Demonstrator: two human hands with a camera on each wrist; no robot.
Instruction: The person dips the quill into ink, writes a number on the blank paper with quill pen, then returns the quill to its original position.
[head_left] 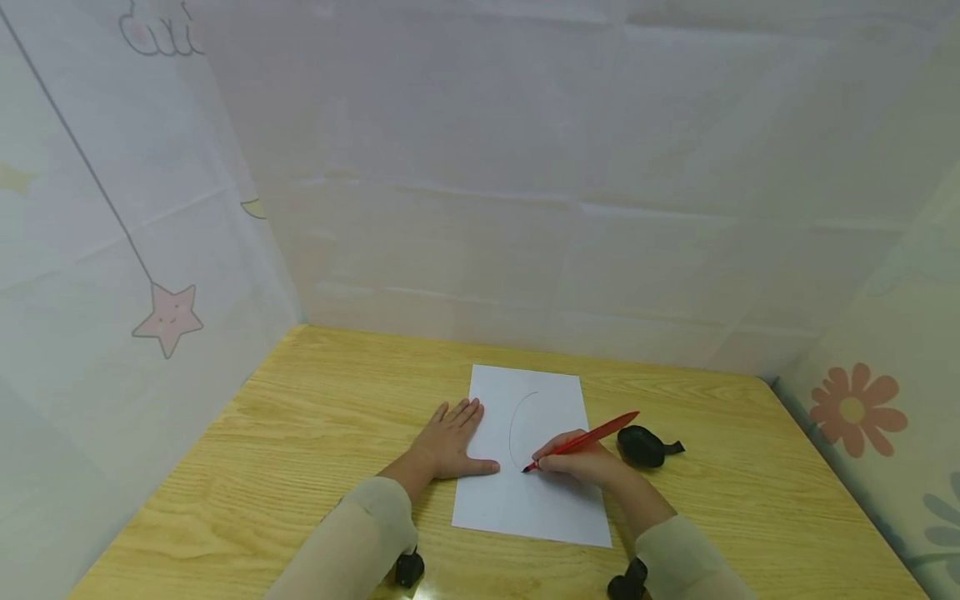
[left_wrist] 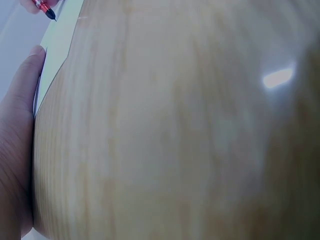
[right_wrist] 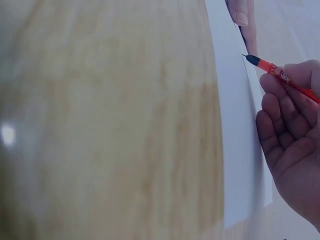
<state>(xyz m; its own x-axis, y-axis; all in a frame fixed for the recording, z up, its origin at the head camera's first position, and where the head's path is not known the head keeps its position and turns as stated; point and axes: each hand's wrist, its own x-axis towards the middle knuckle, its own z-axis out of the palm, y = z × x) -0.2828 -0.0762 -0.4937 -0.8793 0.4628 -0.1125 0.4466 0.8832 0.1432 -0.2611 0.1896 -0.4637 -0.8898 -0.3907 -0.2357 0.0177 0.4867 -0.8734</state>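
A white sheet of paper [head_left: 491, 508] lies on the wooden table, with a thin curved line drawn on it. My right hand [head_left: 581, 461] pinches a red pen [head_left: 600, 432] over the sheet; its dark tip is at the lower end of the curve. In the right wrist view the pen [right_wrist: 280, 75] has a small printed picture near its black tip, and the other fingers of the right hand [right_wrist: 295, 130] are curled below it. Fingers spread, my left hand [head_left: 448, 446] rests flat on the sheet's left edge, its thumb pointing toward the pen tip.
Just right of the right hand sits a black rounded thing [head_left: 641, 447] with a short tab; its kind is unclear. Pale printed cloth [head_left: 525, 250] hangs behind the table [head_left: 300, 433] and along both sides. Dark devices [head_left: 408, 568] are at both wrists.
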